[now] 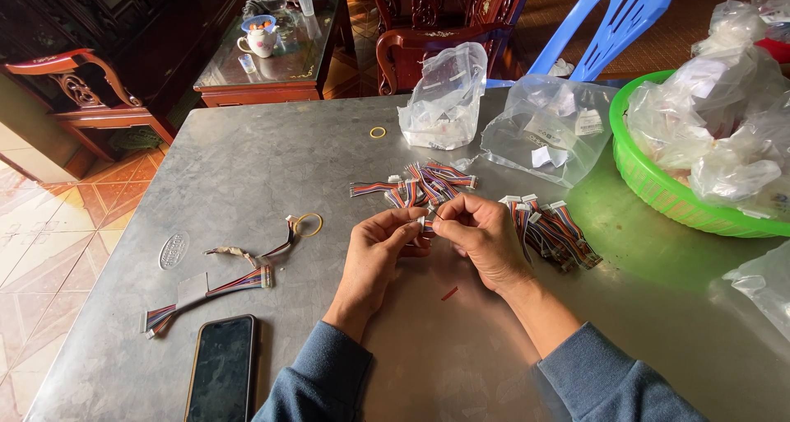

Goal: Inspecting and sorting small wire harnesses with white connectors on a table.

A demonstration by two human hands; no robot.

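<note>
Near the middle of the bench, head view: both hands meet over one small wire harness, a short ribbon of coloured leads with a white plug. Left hand pinches it between thumb and fingertips; right hand is closed on it from the other side, fingers curled. Judged progress: partway. One loose pile of harnesses lies just beyond the hands, a second pile just right of the right hand; cannot tell which is finished. Toward the far edge, two clear bags hold more parts, and a green basket at the right edge is heaped with bags. Left of the hands: a rubber band, a longer cable, and a phone at the near edge
</note>
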